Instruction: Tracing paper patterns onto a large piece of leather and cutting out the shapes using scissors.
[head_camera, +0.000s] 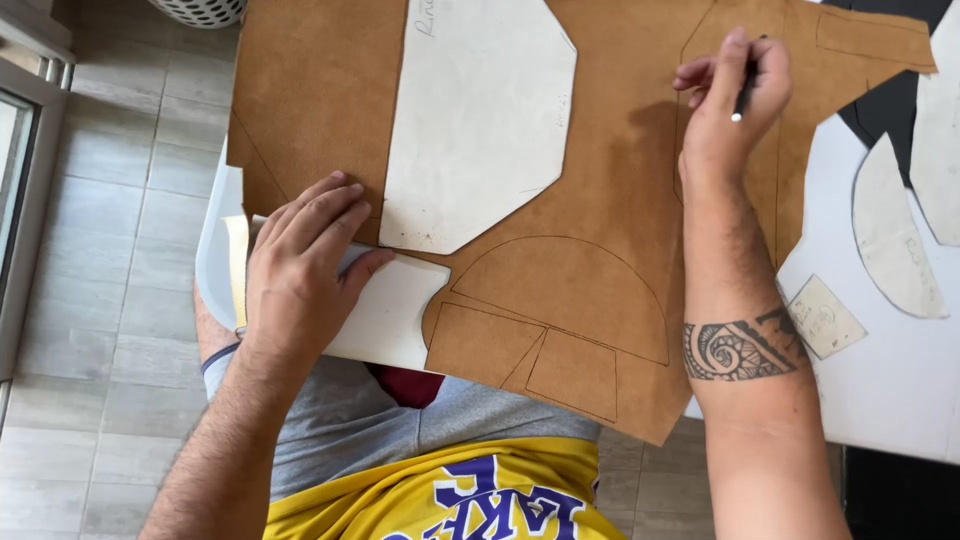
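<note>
A large tan sheet of leather-like material lies across a white table, with several shapes drawn on it in dark lines. A white cardboard pattern piece rests on the sheet. My left hand lies flat on the sheet's left edge, fingers apart, pressing it down beside that pattern piece. My right hand is at the sheet's upper right, closed on a thin dark pen whose light tip points down at the sheet.
More white pattern pieces and a small square card lie on the table at the right. A dark surface shows at the upper right. Grey floor tiles and a white basket are at the left.
</note>
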